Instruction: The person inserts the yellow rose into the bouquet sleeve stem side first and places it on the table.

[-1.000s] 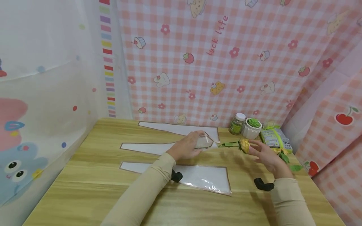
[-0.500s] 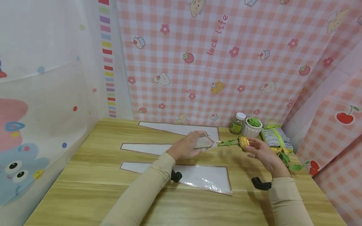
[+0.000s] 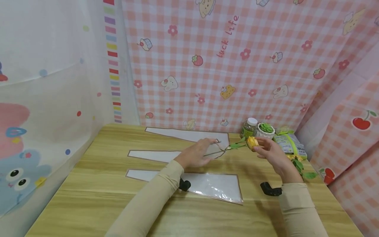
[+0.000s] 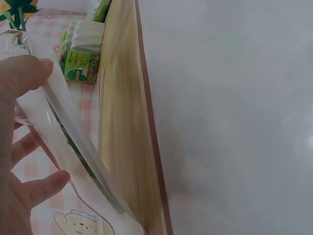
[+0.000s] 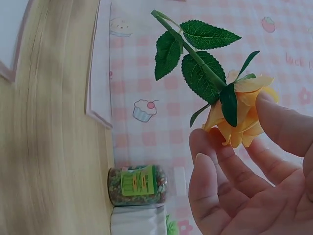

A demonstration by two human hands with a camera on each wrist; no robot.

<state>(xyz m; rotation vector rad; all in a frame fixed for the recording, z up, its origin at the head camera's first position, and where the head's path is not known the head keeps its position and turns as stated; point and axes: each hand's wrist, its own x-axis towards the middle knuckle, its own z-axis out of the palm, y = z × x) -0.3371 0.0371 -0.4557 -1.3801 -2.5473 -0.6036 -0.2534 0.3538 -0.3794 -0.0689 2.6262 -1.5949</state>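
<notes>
My left hand (image 3: 196,154) holds a clear wrapping sleeve with brown edging (image 3: 214,152) above the table, its mouth facing right. In the left wrist view, the thumb presses on the sleeve near its mouth, and a dark green stem (image 4: 73,142) runs down inside the clear film. At the other end, my right hand (image 3: 272,156) pinches the yellow artificial rose (image 3: 252,143) by its bloom, thumb against fingers. Green leaves (image 5: 203,73) on the stem show outside the sleeve in the right wrist view. The stem's lower part is out of that view.
Three white tapered sleeves lie on the wooden table, among them the front one (image 3: 216,186) and the back one (image 3: 192,134). At the back right stand a jar (image 3: 249,127), a potted succulent (image 3: 265,130) and a grey-green packet (image 3: 291,144). More roses with leaves (image 3: 299,166) lie nearby.
My right hand has moved left and slightly up with the rose. The stem's end, earlier at the sleeve's mouth, now reaches well inside it. The left hand has stayed nearly still.
</notes>
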